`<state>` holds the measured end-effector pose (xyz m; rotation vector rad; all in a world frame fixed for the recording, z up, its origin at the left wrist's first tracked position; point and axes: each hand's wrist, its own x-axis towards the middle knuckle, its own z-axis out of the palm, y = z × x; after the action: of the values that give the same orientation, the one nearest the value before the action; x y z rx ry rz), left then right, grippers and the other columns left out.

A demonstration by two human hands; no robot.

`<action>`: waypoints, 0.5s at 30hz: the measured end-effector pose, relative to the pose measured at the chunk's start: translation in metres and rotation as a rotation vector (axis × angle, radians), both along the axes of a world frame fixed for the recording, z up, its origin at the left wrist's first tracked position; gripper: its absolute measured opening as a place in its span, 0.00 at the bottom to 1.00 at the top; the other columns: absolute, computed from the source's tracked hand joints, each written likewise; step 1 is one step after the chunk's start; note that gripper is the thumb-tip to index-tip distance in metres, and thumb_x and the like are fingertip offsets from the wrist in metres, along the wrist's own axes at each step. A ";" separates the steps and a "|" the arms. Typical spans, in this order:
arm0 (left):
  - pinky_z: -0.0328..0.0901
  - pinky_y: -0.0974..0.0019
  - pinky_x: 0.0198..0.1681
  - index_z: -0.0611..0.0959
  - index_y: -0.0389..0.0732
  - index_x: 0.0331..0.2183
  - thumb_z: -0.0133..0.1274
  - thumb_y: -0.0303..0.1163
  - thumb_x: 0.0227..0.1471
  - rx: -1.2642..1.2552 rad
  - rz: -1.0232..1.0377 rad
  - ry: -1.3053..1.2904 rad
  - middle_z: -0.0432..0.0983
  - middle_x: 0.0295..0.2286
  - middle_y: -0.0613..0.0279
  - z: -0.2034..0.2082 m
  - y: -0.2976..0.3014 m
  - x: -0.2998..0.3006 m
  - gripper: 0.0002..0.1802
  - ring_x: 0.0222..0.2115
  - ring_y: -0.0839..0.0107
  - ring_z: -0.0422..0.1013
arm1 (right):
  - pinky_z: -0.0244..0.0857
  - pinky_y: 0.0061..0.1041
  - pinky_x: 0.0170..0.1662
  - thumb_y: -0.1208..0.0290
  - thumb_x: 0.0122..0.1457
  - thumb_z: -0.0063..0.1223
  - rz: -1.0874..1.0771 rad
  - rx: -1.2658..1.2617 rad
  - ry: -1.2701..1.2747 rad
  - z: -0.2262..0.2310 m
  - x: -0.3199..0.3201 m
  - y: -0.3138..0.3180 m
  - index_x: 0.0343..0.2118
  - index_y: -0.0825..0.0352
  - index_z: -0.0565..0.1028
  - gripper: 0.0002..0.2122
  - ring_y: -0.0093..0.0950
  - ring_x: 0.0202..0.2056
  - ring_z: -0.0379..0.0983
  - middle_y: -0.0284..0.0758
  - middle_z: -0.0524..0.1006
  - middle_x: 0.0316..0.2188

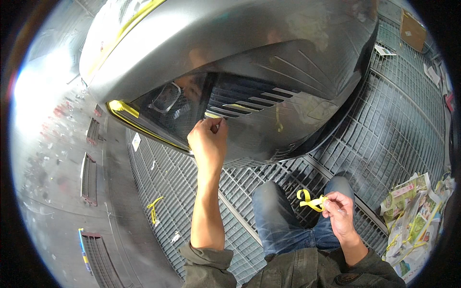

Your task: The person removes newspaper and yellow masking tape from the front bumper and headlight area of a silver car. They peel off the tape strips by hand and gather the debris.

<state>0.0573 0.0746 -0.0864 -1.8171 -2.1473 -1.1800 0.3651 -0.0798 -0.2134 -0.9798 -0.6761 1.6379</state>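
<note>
A grey car bumper fills the upper middle, with a dark lamp and a row of slats set into it. My left hand is at the lowest slats, thumb and fingers pinched together. A short strip of yellow masking tape shows right beside these fingertips. Whatever they grip is hidden. Low over my knees, my right hand holds a curled piece of yellow masking tape between thumb and fingers. More yellow tape runs along the lamp's outer edge.
Metal floor grating lies around and beneath the car. Crumpled printed paper with tape scraps is heaped at the right. A yellow tape scrap lies on the grating at left. Several vents line the left wall. Cardboard stands far right.
</note>
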 end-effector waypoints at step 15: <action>0.68 0.62 0.29 0.84 0.34 0.26 0.62 0.26 0.38 0.058 0.088 0.158 0.77 0.23 0.54 0.008 -0.004 -0.005 0.08 0.23 0.62 0.74 | 0.65 0.16 0.27 0.78 0.59 0.58 -0.037 -0.006 0.016 -0.004 0.003 -0.002 0.33 0.72 0.77 0.03 0.16 0.24 0.70 0.31 0.76 0.26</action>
<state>0.0521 0.0703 -0.0783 -1.7111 -2.0610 -1.0321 0.3681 -0.0817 -0.2179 -0.9773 -0.6390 1.6152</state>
